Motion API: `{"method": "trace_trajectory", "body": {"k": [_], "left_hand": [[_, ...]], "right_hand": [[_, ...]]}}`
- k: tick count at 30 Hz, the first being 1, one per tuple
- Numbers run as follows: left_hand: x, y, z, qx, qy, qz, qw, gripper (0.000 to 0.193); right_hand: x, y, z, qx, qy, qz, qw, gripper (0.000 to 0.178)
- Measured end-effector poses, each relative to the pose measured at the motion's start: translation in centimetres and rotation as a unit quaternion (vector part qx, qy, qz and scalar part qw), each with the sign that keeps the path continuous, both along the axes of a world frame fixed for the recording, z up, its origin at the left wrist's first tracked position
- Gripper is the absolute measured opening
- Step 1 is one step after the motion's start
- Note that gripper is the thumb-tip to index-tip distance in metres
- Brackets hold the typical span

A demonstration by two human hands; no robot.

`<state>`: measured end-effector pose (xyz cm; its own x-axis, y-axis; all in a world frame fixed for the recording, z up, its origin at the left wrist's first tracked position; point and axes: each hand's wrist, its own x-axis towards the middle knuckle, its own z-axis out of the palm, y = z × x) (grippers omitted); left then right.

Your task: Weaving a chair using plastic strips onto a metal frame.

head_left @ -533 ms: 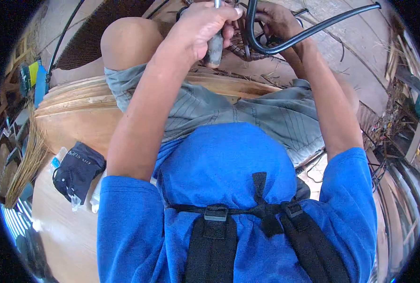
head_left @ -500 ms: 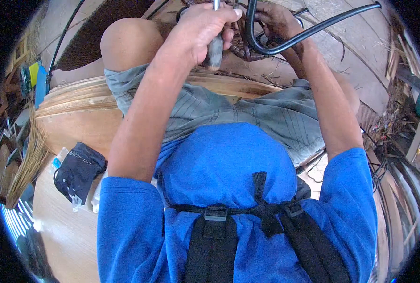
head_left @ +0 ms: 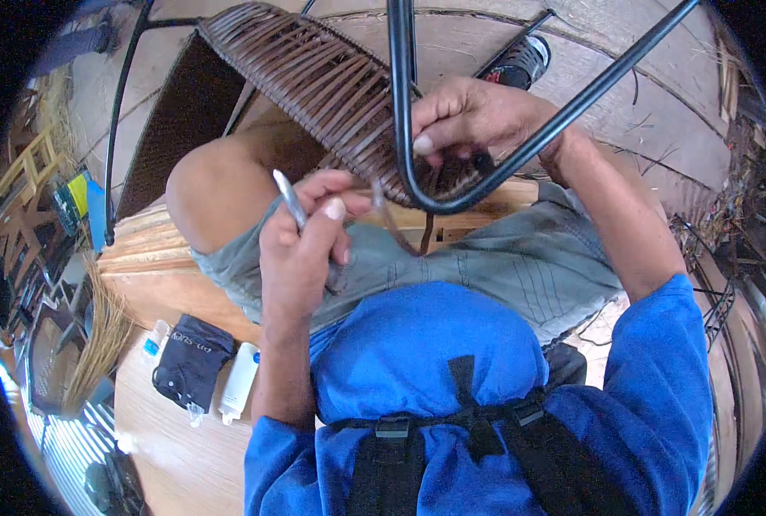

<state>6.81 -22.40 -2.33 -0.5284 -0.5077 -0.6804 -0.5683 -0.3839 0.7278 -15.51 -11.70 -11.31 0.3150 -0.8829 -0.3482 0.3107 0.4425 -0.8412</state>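
A brown woven rattan panel (head_left: 314,73) slants across the upper middle, joined to a black tubular metal frame (head_left: 563,120) that bends low at my lap. Left of the panel's lower end, my left hand (head_left: 301,236) is closed around a slim metal tool (head_left: 290,199), its silvery tip up and part of its handle below my palm. A loose brown strand (head_left: 393,228), blurred, hangs close to those fingertips; whether they pinch it I cannot tell. Inside the frame's bend, my right hand (head_left: 482,120) is closed on the panel's lower edge, its fingertips partly hidden.
A wooden bench edge (head_left: 177,292) runs behind my knees. On a pale board (head_left: 155,464) at left lie a dark cloth pouch (head_left: 194,357) and a white bottle (head_left: 241,383). A straw broom (head_left: 99,344) stands farther left. Scraps (head_left: 701,202) litter the right side.
My left hand has come down and left with the tool, away from the frame. The rattan panel and frame have shifted and turned, bringing the panel into fuller view. My right hand has moved lower.
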Motion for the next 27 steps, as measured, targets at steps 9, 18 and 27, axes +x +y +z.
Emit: {"method": "trace_trajectory", "body": {"k": [9,18,27], "left_hand": [[-3.2,2.4,0.2,-0.037,0.035,-0.04,0.998,0.033],[-2.1,3.3,-1.0,-0.422,-0.017,-0.19,0.886,0.014],[-1.5,4.1,-0.5,-0.461,-0.007,-0.168,0.871,0.013]], "right_hand": [[0.7,-2.8,-1.2,-0.029,-0.112,0.14,0.983,0.015],[0.9,-2.6,-0.9,-0.259,0.073,0.1,0.958,0.021],[0.2,-1.6,-0.9,-0.303,0.167,0.088,0.934,0.024]]}}
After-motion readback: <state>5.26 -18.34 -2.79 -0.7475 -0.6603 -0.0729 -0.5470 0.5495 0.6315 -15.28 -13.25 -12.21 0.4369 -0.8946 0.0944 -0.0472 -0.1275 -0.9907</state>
